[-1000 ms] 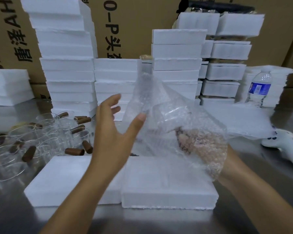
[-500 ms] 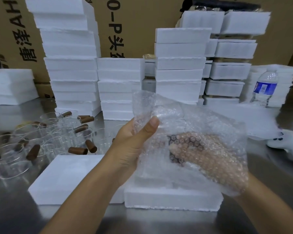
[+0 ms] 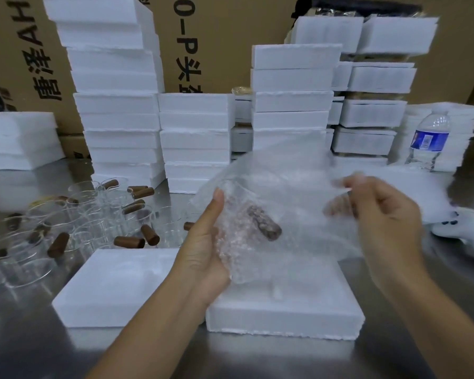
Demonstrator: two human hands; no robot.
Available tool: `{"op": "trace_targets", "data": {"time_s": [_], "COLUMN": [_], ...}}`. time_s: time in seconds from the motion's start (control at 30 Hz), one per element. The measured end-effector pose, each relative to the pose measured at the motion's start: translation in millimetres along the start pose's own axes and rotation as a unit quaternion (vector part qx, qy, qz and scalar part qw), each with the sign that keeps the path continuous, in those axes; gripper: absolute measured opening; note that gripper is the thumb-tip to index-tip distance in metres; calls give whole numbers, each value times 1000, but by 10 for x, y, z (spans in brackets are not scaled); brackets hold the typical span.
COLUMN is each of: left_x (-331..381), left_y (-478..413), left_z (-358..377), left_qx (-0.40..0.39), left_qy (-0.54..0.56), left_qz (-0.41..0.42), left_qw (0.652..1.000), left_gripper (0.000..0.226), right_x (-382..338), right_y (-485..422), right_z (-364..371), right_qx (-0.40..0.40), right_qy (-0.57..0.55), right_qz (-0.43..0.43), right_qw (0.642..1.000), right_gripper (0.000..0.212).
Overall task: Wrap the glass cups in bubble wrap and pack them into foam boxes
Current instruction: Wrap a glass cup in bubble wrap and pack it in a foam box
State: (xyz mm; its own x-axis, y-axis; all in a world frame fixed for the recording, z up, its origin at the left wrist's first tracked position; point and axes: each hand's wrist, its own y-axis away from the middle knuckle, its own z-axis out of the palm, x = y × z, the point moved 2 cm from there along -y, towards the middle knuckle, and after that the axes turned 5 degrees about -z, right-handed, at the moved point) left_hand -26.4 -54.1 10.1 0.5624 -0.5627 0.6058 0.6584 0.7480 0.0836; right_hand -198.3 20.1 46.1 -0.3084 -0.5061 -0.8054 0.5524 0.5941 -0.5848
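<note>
foam sheets [image 3: 19, 140], one low stack, at far left of steel table [image 3: 25, 346], cardboard cartons [image 3: 17, 50] behind. loose glass cups [image 3: 66, 222], overlapping and too clear to count, lie with scattered brown corks [image 3: 129, 242] just beside the far corner of the left flat box. three front stacks of foam boxes [image 3: 115, 105] rise behind, tallest at left, with more stacks behind at right. two flat foam boxes [image 3: 112, 285] lie side by side near the front edge; their meeting line is hidden by the left forearm. left hand [image 3: 203, 255] holds one glass cup [image 3: 246, 233] with a cork inside through the wrap, thumb upright on the front, fingers curled behind, above the right box. one sheet of bubble wrap [image 3: 290, 192] spreads from the cup to the right hand [image 3: 386, 214], blurred, whose fingertips pinch the sheet's upper edge. one water bottle [image 3: 428, 140] stands far right; one white controller [image 3: 465, 228] lies at the right edge. bare steel runs along the near edge and between the right box and the controller.
</note>
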Motion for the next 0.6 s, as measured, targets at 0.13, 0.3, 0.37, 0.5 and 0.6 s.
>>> {"op": "trace_targets", "data": {"time_s": [0.13, 0.3, 0.37, 0.5, 0.6], "left_x": [79, 132, 141, 120, 84], "left_y": [16, -3, -6, -18, -20], "left_z": [-40, -72, -73, -69, -61], "left_qx": [-3, 0, -24, -54, -42], "left_qy": [43, 69, 77, 66, 55], "left_qz": [39, 106, 110, 105, 97], "left_qw": [998, 992, 991, 991, 993], "left_gripper": [57, 60, 65, 63, 59], "right_x": [144, 336, 329, 255, 210], "right_y": [1, 61, 113, 194, 146], "right_z": [-64, 178, 222, 231, 188], "right_qx": [121, -124, -216, -284, -233], "right_qy": [-19, -95, -104, -64, -82], "right_qz": [7, 185, 200, 155, 131], "right_qw": [992, 970, 950, 944, 960], "right_gripper": [31, 94, 97, 38, 27]}}
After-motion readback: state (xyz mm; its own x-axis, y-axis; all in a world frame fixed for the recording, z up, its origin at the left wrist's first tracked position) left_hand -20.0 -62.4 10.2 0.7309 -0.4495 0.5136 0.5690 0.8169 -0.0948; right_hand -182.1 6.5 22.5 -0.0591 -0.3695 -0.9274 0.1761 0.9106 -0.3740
